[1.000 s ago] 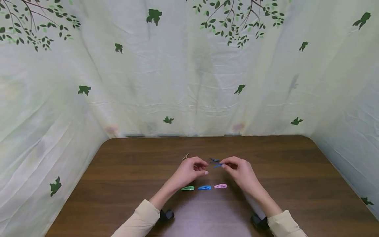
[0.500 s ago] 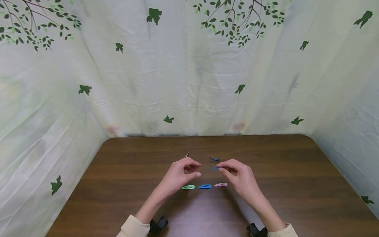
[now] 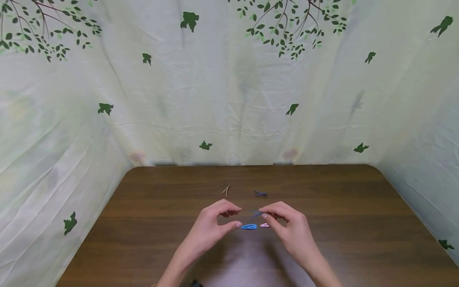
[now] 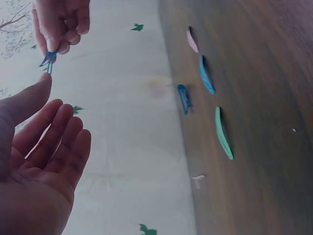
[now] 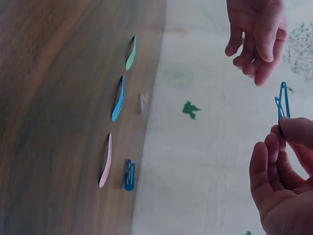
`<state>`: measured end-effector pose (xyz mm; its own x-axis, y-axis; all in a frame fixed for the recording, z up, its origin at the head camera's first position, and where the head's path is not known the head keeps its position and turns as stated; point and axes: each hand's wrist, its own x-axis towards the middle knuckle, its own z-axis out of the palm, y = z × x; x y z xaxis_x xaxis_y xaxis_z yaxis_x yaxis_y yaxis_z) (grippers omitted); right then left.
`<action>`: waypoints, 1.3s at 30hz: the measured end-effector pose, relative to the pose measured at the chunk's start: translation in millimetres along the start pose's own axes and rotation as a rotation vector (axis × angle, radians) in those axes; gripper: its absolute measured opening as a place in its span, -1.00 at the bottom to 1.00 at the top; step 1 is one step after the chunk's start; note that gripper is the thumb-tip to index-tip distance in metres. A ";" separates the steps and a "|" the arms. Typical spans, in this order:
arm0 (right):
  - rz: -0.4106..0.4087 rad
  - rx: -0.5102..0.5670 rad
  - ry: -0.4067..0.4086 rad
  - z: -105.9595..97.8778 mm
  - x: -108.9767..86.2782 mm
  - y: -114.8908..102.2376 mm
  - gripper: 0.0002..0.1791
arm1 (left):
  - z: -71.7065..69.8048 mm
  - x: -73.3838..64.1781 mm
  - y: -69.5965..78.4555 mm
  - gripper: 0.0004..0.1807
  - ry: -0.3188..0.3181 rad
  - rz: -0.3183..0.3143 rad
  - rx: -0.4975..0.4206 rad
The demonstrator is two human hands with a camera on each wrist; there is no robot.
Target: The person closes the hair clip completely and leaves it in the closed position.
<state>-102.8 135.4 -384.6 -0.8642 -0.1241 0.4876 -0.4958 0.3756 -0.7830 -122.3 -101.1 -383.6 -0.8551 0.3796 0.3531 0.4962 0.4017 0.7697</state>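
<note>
My right hand (image 3: pixel 290 223) pinches one end of a blue snap hair clip (image 5: pixel 283 100) between thumb and fingers. The clip is bent open, its two parts spread apart, and held in the air above the table. Facing it from the left is my left hand (image 3: pixel 213 221), thumb and fingers apart and holding nothing. Its thumb tip comes close to the clip's free end in the left wrist view. Below the hands lie a bright blue snap clip (image 3: pixel 249 227) and a pink one (image 3: pixel 265 225), the latter partly covered by the right hand in the head view.
A green snap clip (image 4: pixel 224 133) completes the row, hidden behind the left hand in the head view. Farther back on the brown table (image 3: pixel 161 223) are a beige clip (image 3: pixel 226 191) and a dark blue clip (image 3: pixel 260 193), both spread open. A white leaf-print curtain (image 3: pixel 229 99) hangs behind.
Both hands have drawn back toward the body, the right one carrying the blue hair clip. The left hand has spread its thumb and fingers wider and now covers the green clip.
</note>
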 end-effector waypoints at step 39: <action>-0.203 0.083 -0.030 6.9 -9.6 -8.4 -0.69 | 10.1 -6.3 11.5 -0.80 0.098 0.256 -0.090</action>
<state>-90.9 127.1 -385.4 -0.7475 -0.2168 0.6278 -0.6641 0.2638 -0.6996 -109.7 -90.4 -382.3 -0.7164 0.3751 0.5883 0.6862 0.2259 0.6915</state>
